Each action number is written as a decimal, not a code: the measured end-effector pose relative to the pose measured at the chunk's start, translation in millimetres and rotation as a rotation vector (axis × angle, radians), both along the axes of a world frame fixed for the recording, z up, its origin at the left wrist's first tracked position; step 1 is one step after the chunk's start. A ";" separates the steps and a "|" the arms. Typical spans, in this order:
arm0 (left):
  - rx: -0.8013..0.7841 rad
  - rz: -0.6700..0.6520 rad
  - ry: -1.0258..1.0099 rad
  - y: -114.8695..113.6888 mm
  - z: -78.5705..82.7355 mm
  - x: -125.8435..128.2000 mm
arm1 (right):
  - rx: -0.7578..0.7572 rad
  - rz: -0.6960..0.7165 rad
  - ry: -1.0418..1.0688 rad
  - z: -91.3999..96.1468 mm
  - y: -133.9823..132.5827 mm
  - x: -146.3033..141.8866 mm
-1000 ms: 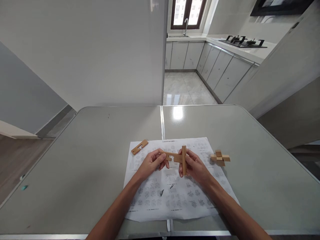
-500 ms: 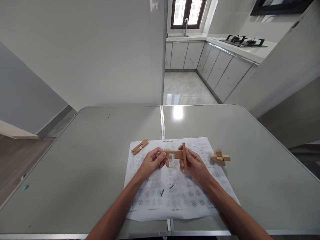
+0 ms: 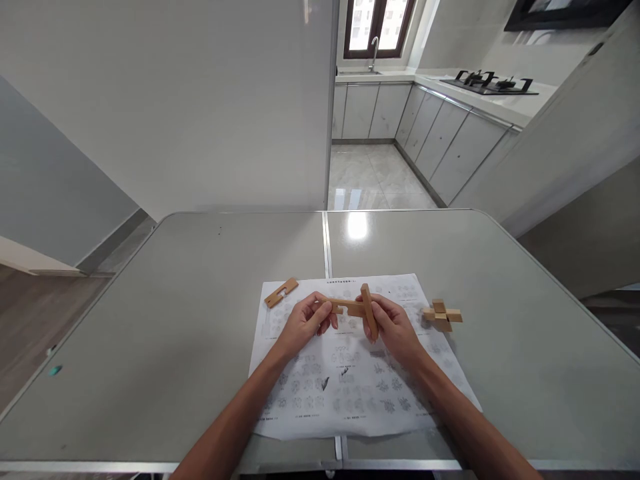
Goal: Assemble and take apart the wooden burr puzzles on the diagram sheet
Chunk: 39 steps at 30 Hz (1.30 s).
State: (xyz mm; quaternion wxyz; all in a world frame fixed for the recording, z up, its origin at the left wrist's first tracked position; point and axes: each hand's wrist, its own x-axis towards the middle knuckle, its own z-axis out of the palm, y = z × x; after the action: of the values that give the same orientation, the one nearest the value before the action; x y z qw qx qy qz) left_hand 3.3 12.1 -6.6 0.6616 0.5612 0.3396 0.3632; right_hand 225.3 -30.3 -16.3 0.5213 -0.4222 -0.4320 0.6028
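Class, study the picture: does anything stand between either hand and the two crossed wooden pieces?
Nothing visible does. The left hand holds the flat piece directly; the right hand holds the bar crossing it. The loose notched piece and small wooden cross lie apart, one to each side.

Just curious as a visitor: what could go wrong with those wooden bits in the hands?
The left hand pinches only the end of the flat piece, so it might slip from the crossing stick in the right hand. The stick looks tilted, so pushing could jam the joint. A dropped piece might hit the small wooden cross nearby.
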 end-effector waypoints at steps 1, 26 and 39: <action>0.003 -0.012 -0.003 -0.5 0.1 0.3 | -0.015 -0.008 0.024 -0.6 0.2 0.2; 0.064 -0.064 0.071 -7.0 0.5 0.1 | -0.027 -0.104 0.369 -9.0 -1.0 16.8; 0.276 0.422 0.409 -5.0 -6.4 3.7 | -0.163 -0.115 0.110 -0.2 7.8 2.0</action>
State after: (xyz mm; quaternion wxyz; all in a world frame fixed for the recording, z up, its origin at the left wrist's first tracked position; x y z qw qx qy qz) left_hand 6.9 7.2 -13.0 0.4074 0.6242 0.5220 0.4146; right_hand 227.3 -22.6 -16.5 0.5418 -0.4535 -0.3273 0.6274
